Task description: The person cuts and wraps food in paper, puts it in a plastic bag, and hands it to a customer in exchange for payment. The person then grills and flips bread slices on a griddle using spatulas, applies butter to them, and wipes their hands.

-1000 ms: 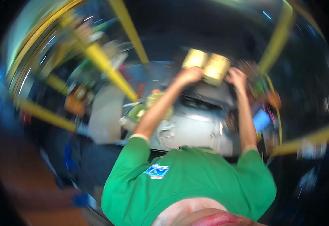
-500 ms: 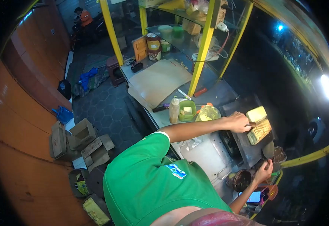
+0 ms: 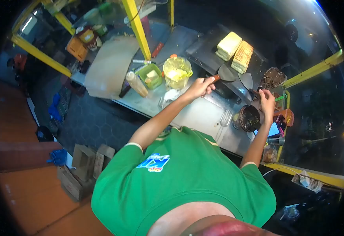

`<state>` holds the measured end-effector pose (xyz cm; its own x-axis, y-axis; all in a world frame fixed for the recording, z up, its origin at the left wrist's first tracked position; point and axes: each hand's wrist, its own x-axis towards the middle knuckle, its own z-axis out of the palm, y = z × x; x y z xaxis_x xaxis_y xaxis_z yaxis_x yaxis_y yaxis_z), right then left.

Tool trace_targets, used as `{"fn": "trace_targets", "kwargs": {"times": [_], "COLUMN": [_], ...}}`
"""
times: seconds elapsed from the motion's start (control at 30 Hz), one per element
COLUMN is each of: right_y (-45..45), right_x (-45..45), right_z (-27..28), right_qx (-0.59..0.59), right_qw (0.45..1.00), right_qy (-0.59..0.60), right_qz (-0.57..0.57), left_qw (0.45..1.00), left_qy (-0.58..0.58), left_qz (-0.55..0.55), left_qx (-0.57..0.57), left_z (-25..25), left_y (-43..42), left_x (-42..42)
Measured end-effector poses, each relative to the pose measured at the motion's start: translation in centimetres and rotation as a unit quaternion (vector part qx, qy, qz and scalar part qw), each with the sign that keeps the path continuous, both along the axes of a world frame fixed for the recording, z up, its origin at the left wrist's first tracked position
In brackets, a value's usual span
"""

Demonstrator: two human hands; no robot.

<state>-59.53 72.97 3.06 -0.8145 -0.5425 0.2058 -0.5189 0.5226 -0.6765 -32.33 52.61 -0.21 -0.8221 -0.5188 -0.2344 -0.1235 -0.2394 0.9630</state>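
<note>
The left hand (image 3: 201,88) has its fingers closed round the brown handle of a spatula (image 3: 227,73), its wide blade turned toward the bread and lying over the near edge of the black griddle (image 3: 205,49). Whether that blade touches the metal, I cannot tell. The right hand (image 3: 267,103) has its fingers drawn in narrow on the dark handle of a second spatula (image 3: 246,80), much of it hidden by the hand; its blade points toward the griddle's near right corner.

On the griddle, toward its right side, two thick blocks of bread lie side by side: a pale yellow block (image 3: 229,45) on the left and a browned block (image 3: 242,56) on the right. Both blades are near the browned block, apart from it.

Nearer the person, a pot of dark sauce (image 3: 249,118) stands by the right hand, with a phone (image 3: 273,130) just beyond it to the right. A dish of dark brown stuff (image 3: 273,78) sits off the griddle's right edge. Left of the griddle, the table (image 3: 203,114) carries a tub of yellow spread (image 3: 177,73), a green box (image 3: 143,72) with a pale lump inside, and a leaning bottle (image 3: 137,83). A pale board (image 3: 111,67) covers the table's left part
</note>
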Motion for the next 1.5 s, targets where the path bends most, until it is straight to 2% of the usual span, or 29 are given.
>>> {"fn": "trace_targets", "kwargs": {"times": [0.03,0.07,0.1,0.13,0.17,0.2,0.23,0.3,0.33,0.37,0.4,0.43,0.47,0.53,0.6,0.67,0.7,0.77,0.8,0.87,0.93,1.0,1.07,1.1,1.17,1.23,1.3,1.4,1.5], "right_y": [0.0,-1.3,-3.3,-5.6,-8.0,-10.2,-12.9,-16.8,-19.1,-20.7,-21.5,-21.9,-23.0,-24.0,-26.8,-28.2,-28.8,-28.9,-29.1,-29.1,-28.4,-28.7,-27.8,-27.4,-26.7,-25.7,-25.0,-23.6,-22.1], "right_x": [-0.5,0.5,2.5,4.4,6.8,10.4,11.9,16.4,17.1,17.6,17.0,18.0,19.1,22.4,22.9,22.7,22.0,21.4,20.4,19.0,18.3,18.6,20.3,20.4,20.6,20.9,20.2,19.8,20.4], "right_z": [-0.5,1.1,3.3,4.4,5.4,7.5,6.7,5.9,3.3,1.3,-2.8,-2.7,-2.3,1.2,-0.4,0.4,0.5,2.3,1.6,-0.2,-1.4,-0.7,1.7,1.4,0.6,-1.0,-1.4,-2.2,0.6], "right_qx": [0.065,-0.003,-0.072,-0.115,-0.159,-0.119,-0.090,0.147,0.211,0.233,0.133,0.119,0.126,0.096,0.263,0.258,0.237,0.233,0.232,0.274,0.240,0.199,0.310,0.308,0.254,0.234,0.161,0.103,0.075], "right_qw": [0.974,0.972,0.966,0.971,0.966,0.960,0.929,0.913,0.888,0.875,0.862,0.852,0.852,0.846,0.823,0.811,0.819,0.834,0.836,0.793,0.787,0.795,0.827,0.829,0.814,0.827,0.813,0.809,0.805], "right_qy": [0.218,0.232,0.244,0.181,0.114,-0.006,-0.011,0.030,0.113,0.113,0.187,0.199,0.175,0.149,0.231,0.272,0.276,0.241,0.244,0.216,0.147,0.100,-0.133,-0.139,-0.267,-0.278,-0.452,-0.513,-0.537], "right_qz": [0.007,0.023,0.039,0.105,0.168,0.253,0.358,0.379,0.391,0.410,0.452,0.469,0.476,0.502,0.448,0.449,0.444,0.438,0.432,0.499,0.550,0.564,0.450,0.445,0.449,0.430,0.330,0.268,0.241], "left_qw": [0.991,0.990,0.966,0.929,0.927,0.947,0.962,0.992,0.982,0.966,0.931,0.871,0.845,0.811,0.863,0.858,0.854,0.923,0.922,0.898,0.805,0.819,0.848,0.851,0.848,0.853,0.856,0.861,0.855], "left_qy": [0.032,0.036,0.071,0.105,0.106,0.095,0.081,0.018,0.013,0.008,-0.007,-0.021,0.001,0.018,-0.010,-0.023,-0.023,-0.127,-0.136,-0.104,-0.092,-0.104,-0.134,-0.134,-0.125,-0.120,-0.109,-0.119,-0.105], "left_qz": [-0.019,-0.014,-0.018,-0.021,-0.021,0.022,0.063,0.116,0.169,0.226,0.315,0.420,0.455,0.455,0.412,0.394,0.398,0.303,0.293,0.323,0.374,0.347,0.294,0.286,0.289,0.282,0.276,0.281,0.284], "left_qx": [0.125,0.136,0.249,0.355,0.359,0.307,0.253,-0.034,-0.079,-0.129,-0.185,-0.254,-0.282,-0.366,-0.294,-0.330,-0.336,-0.200,-0.213,-0.281,-0.451,-0.445,-0.420,-0.420,-0.426,-0.423,-0.422,-0.407,-0.420], "left_z": [-1.0,-1.6,-2.1,-2.4,-2.4,-2.2,-2.2,-6.4,-6.7,-6.5,-7.2,-8.4,-9.8,-11.8,-12.1,-13.4,-11.7,-7.7,-8.0,-9.3,-10.6,-10.6,-10.5,-10.3,-10.3,-10.3,-10.1,-10.0,-10.1], "left_y": [0.7,1.4,2.2,2.8,3.2,3.9,4.2,2.0,1.3,0.5,0.8,0.5,-0.2,-1.4,-1.8,-3.3,-3.7,-3.9,-4.4,-4.6,-4.6,-5.0,-4.8,-4.7,-4.8,-4.8,-4.7,-4.9,-4.8], "left_x": [-0.1,-0.2,-0.2,-0.3,0.0,1.0,2.0,5.5,7.9,9.8,10.9,12.1,12.4,12.4,11.5,10.8,11.7,12.2,12.0,11.3,11.0,11.1,11.4,11.5,11.5,11.6,11.4,11.2,11.3]}}
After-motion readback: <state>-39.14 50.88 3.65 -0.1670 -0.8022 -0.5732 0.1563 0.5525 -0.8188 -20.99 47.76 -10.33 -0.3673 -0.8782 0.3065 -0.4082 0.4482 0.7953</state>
